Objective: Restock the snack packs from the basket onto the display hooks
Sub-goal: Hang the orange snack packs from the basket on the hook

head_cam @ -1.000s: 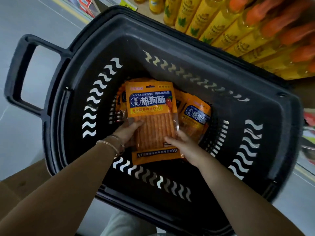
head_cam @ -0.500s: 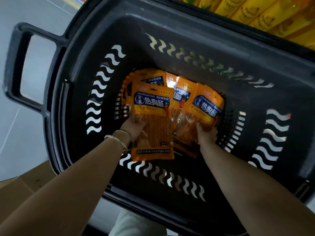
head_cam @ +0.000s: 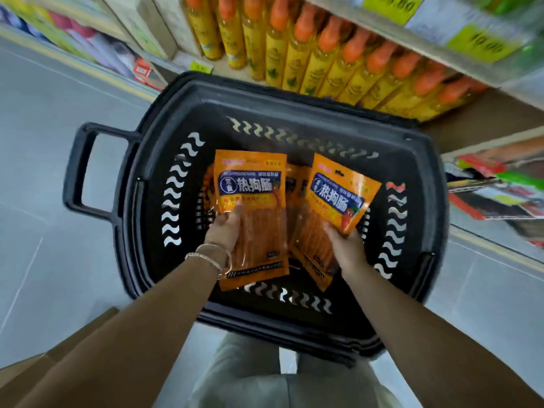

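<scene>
left hand [head_cam: 225, 228] grips an orange pack [head_cam: 253, 201] by its left edge, thumb on the front just under the blue label, fingers behind. that pack stands nearly upright, label end up, lifted over the middle of the black basket [head_cam: 294, 92]. two thin bracelets [head_cam: 210, 257] sit on the left wrist, in front of the pack's lower corner.

right hand [head_cam: 346, 245] holds a second pack [head_cam: 335, 195] of the same kind by its lower right edge, fingers curled round it. this one is tilted to the right, its top corner reaching toward the basket's right wall. the two packs are just beside each other, lower corners close; whether they touch cannot be told.

more packs [head_cam: 295, 184] lie down in the basket, seen in the gap between the two held ones. the basket stands on a grey floor [head_cam: 59, 113], its handle [head_cam: 79, 169] sticking out to the left.

behind the basket a low shelf carries rows of yellow bottles [head_cam: 323, 54] with orange caps, and yellow price tags [head_cam: 391, 4] sit on the shelf edge above them. a brown box [head_cam: 59, 348] shows at the lower left corner.
</scene>
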`<action>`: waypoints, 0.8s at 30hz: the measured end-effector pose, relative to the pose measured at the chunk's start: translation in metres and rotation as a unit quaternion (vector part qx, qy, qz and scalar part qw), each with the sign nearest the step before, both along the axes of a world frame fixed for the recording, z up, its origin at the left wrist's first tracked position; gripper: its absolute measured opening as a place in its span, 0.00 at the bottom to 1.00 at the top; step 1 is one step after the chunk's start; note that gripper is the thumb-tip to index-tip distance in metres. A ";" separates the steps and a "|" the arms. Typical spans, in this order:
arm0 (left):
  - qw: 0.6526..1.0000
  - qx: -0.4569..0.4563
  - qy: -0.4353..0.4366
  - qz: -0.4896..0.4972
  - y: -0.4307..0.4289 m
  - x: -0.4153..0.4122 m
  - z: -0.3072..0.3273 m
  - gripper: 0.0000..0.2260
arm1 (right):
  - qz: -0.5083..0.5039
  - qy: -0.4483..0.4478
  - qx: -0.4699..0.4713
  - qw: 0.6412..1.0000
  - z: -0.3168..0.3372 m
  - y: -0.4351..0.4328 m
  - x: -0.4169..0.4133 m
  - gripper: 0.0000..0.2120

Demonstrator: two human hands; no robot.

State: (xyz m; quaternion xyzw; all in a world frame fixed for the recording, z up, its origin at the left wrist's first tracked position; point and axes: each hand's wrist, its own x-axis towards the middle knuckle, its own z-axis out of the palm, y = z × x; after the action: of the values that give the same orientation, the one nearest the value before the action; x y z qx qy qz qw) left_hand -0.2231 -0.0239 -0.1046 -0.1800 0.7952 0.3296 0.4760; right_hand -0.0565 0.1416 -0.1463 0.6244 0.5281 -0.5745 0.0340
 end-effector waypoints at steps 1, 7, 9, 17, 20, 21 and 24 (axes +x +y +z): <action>1.000 0.007 0.021 -0.020 0.003 0.002 0.015 0.33 | 0.006 -0.002 0.012 1.000 0.016 0.000 0.004 0.07; 0.989 0.085 0.121 -0.012 0.019 0.017 0.099 0.28 | 0.047 0.025 0.136 0.989 0.098 0.005 0.034 0.22; 0.980 0.113 0.158 -0.030 0.026 0.022 0.124 0.23 | 0.080 0.056 0.207 0.974 0.125 0.010 0.046 0.17; 0.894 0.253 0.328 -0.170 0.104 0.077 0.232 0.12 | -0.019 0.198 0.324 0.925 0.226 0.075 0.116 0.08; 0.872 0.306 0.351 -0.153 0.151 0.113 0.278 0.11 | -0.077 0.219 0.347 0.909 0.272 0.117 0.155 0.10; 0.862 0.318 0.366 -0.150 0.166 0.126 0.291 0.12 | -0.091 0.222 0.356 0.903 0.288 0.130 0.168 0.11; 0.842 0.343 0.399 -0.123 0.208 0.163 0.327 0.21 | -0.087 0.214 0.404 0.885 0.329 0.169 0.207 0.15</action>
State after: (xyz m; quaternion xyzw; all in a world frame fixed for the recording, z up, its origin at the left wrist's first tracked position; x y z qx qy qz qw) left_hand -0.0598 0.1837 0.2228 0.2411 0.7683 0.5631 0.1858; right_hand 0.1505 0.3102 0.1822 0.4895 0.6525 -0.4320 -0.3847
